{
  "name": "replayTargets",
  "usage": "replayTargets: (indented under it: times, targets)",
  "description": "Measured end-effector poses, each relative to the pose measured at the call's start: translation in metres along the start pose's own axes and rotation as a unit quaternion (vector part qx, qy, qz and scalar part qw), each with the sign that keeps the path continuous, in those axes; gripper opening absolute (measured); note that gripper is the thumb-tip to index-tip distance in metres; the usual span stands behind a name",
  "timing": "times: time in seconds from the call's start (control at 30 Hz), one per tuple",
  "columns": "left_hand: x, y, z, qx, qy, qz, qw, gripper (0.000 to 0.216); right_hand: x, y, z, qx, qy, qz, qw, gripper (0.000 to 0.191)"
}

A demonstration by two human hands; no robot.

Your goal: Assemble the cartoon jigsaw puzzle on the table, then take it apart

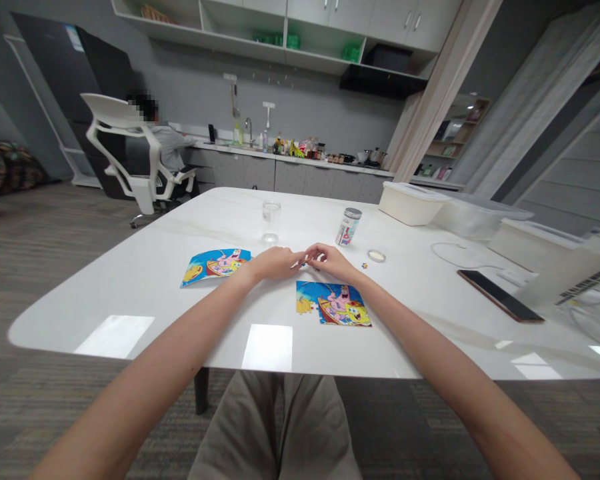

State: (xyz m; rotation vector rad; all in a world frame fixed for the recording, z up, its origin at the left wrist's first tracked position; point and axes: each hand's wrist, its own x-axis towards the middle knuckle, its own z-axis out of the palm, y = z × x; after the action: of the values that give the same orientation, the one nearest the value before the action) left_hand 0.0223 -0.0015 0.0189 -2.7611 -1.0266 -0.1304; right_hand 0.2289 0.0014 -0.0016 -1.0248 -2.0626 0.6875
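Puzzle (341, 301), a flat blue, pink and yellow rectangle lacking its near left corner, lies on a glossy white table (145, 293). Just beyond the puzzle, left hand (279, 262) and right hand (333, 260) meet, fingertips pinched narrow on a tiny yellowish piece (305, 262). Left of the puzzle lies a curved, similarly printed sheet (215, 263). The piece should prove light, fairly stiff, and easily creased; its edges, between thumb and forefinger, offer the best hold.
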Motion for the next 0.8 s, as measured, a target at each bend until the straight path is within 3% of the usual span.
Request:
replayTargets:
  times: [0.47, 0.8]
  targets:
    - [0.0005, 0.0, 0.0015, 0.005, 0.02, 0.005, 1.0, 0.037, 0.0005, -0.0038, -0.0003, 0.151, -0.01, 0.036, 0.988, 0.031]
    - [0.0002, 0.001, -0.0009, 0.027, 0.019, 0.026, 0.999, 0.04, -0.0011, -0.0067, -0.0015, 0.166, -0.016, 0.043, 0.985, 0.034]
